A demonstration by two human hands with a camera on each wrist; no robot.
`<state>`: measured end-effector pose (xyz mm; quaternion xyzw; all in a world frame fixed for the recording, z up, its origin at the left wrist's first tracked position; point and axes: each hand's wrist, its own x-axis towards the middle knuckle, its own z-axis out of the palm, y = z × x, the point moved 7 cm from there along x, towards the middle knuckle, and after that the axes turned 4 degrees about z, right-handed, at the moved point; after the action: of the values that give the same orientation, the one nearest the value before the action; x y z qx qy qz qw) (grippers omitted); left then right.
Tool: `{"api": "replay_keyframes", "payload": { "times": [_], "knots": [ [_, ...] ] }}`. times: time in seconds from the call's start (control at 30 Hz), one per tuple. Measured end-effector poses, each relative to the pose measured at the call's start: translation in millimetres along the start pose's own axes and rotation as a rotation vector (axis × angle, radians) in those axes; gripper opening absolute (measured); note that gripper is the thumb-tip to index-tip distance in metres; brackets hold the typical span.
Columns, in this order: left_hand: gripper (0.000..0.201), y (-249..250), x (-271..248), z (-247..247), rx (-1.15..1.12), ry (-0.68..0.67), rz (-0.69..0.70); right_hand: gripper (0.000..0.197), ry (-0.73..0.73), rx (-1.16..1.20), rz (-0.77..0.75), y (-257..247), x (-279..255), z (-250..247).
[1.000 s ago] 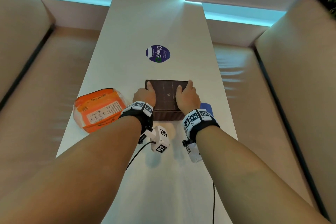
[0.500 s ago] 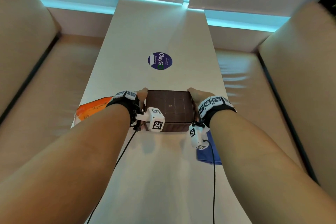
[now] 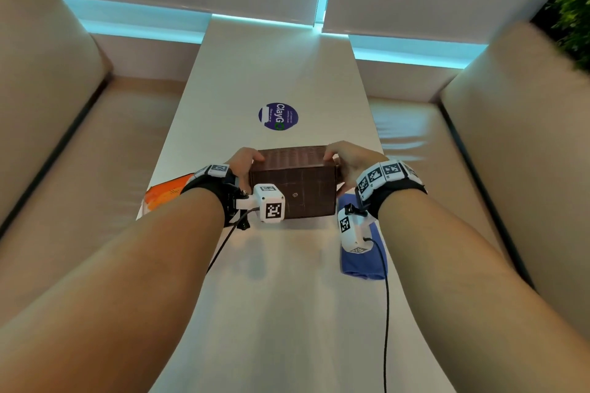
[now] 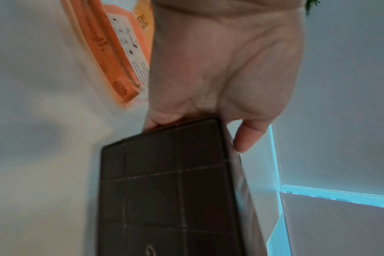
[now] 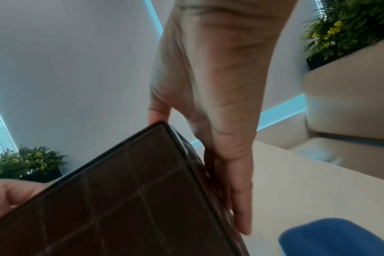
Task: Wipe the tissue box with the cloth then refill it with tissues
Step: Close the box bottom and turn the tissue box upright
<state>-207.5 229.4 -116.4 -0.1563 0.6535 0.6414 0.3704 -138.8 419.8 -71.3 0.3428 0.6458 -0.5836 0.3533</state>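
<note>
Tissue box (image 3: pixel 297 191), brown | gripped at its ends between left hand (image 3: pixel 244 164) and right hand (image 3: pixel 346 163) | blue cloth (image 3: pixel 367 260) on bench (image 3: pixel 287 297) beneath right wrist | orange tissue pack (image 3: pixel 164 196) beside left wrist

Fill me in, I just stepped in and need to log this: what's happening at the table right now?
A person is holding a dark brown tissue box by its two ends, the left hand on one, the right hand on the other, tipping it so a broad panel faces them. The blue cloth lies untouched on the white table beside the right wrist; the orange tissue pack lies by the left. Neither wiping nor refilling is under way.
</note>
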Motion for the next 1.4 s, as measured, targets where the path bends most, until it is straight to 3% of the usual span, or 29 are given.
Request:
{"api": "replay_keyframes", "payload": {
  "times": [0.03, 0.13, 0.27, 0.33, 0.43, 0.6, 0.7, 0.8, 0.93, 1.2, 1.27, 1.33, 1.4],
  "knots": [
    [0.022, -2.8, -1.7, 0.9, -0.004, -0.018, 0.008, 0.005, 0.014, -0.036, -0.035, 0.1, -3.0, 2.2],
    [0.039, -12.1, -10.8, 9.6, -0.052, -0.063, 0.046, 0.026, 0.090, -0.055, -0.146, 6.0, -2.1, 2.9],
    [0.051, -20.8, -19.1, 16.6, -0.139, -0.042, 0.169, 0.051, 0.143, 0.212, -0.291, 25.7, -0.3, 5.0],
    [0.055, -30.7, -19.1, 17.8, -0.178, -0.021, 0.212, 0.046, 0.171, 0.392, -0.366, 35.7, 0.3, 7.0],
    [0.087, -62.7, 9.7, 9.5, -0.207, 0.067, 0.203, 0.041, 0.181, 0.628, -0.462, 52.2, 1.4, 12.3],
    [0.082, -84.6, 21.0, 3.6, -0.088, 0.105, 0.260, 0.042, 0.151, 0.876, -0.515, 85.6, -2.0, 24.8],
    [0.076, -95.2, 22.1, 2.7, -0.014, 0.084, 0.287, 0.047, 0.147, 0.831, -0.528, 92.0, -3.9, 31.1],
    [0.057, -94.0, 10.5, 8.1, -0.017, 0.063, 0.325, 0.054, 0.222, 0.763, -0.513, 97.9, -0.3, 31.1],
    [0.064, -93.4, 14.6, 7.7, -0.015, 0.046, 0.336, 0.055, 0.295, 0.731, -0.457, 103.3, 6.5, 26.0],
    [0.056, -91.8, 12.3, 7.4, -0.011, 0.060, 0.329, 0.049, 0.451, 0.627, -0.412, 99.4, 4.8, 16.9],
    [0.055, -89.5, 11.7, 5.4, -0.023, 0.070, 0.329, 0.038, 0.650, 0.478, -0.496, 91.3, -7.0, 11.7],
    [0.052, -79.5, -7.1, 7.3, -0.018, 0.078, 0.332, 0.028, 0.826, 0.167, -0.674, 68.7, -22.0, 14.1],
    [0.047, -73.5, -27.0, 6.4, 0.000, 0.111, 0.358, 0.024, 0.840, -0.267, -0.803, 40.4, -26.4, 31.6]
  ]
}}
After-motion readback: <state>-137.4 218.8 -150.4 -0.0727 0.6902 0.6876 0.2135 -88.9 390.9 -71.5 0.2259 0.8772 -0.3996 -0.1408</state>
